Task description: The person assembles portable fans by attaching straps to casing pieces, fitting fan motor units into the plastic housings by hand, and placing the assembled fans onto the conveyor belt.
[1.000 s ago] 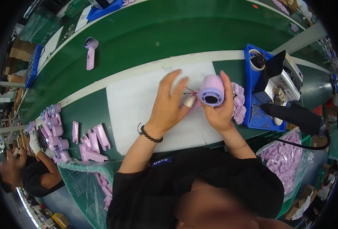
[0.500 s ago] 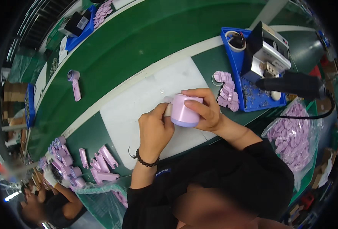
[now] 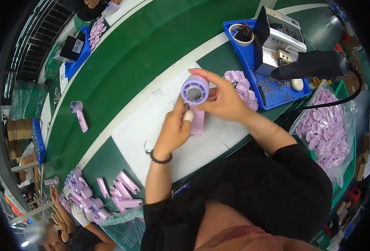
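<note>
Above the white work sheet (image 3: 130, 129) I hold a pink hair dryer housing (image 3: 185, 93). Its round head has a purple ribbed ring that faces up, and its handle (image 3: 198, 122) points down toward me. My left hand (image 3: 173, 133) closes on it where head and handle meet; the thumb wears a pale cover. My right hand (image 3: 226, 99) grips the head from the right, forefinger over the far rim. Beyond that hand lies a pile of small pink parts (image 3: 245, 92).
A blue tray (image 3: 245, 56) at the right holds loose screws, a grey metal box (image 3: 277, 52) and a black power screwdriver (image 3: 314, 66). Bagged pink parts (image 3: 325, 125) stand beyond. Pink handle shells (image 3: 124, 186) lie left, near a co-worker's gloved hand (image 3: 80, 215). Another housing (image 3: 79, 117) rests on the green belt.
The housing has turned so that its purple ring faces up and its handle shows toward me. Both hands have shifted their hold, and the whole view has moved slightly.
</note>
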Demonstrator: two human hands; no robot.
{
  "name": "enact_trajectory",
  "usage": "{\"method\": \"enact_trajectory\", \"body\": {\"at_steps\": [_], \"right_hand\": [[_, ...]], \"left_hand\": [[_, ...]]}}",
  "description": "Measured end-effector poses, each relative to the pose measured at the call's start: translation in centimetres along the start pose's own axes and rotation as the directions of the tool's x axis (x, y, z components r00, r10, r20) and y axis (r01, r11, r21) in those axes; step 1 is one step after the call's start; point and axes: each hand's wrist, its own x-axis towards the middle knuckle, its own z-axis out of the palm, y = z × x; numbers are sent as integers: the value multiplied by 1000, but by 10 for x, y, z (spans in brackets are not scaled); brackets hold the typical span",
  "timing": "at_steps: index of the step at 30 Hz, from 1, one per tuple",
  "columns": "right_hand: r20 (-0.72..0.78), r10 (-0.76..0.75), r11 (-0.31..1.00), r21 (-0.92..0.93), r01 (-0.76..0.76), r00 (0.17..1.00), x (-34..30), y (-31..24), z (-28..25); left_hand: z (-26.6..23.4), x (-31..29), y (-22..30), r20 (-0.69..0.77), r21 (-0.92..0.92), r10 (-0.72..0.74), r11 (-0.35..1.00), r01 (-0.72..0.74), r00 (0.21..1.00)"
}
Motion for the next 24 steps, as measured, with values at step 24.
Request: {"method": "enact_trajectory", "body": {"at_steps": [24], "right_hand": [[282, 19, 341, -904, 259, 959, 18, -14, -82]], "left_hand": [[21, -10, -24, 66, -76, -182, 979, 187, 981]]}}
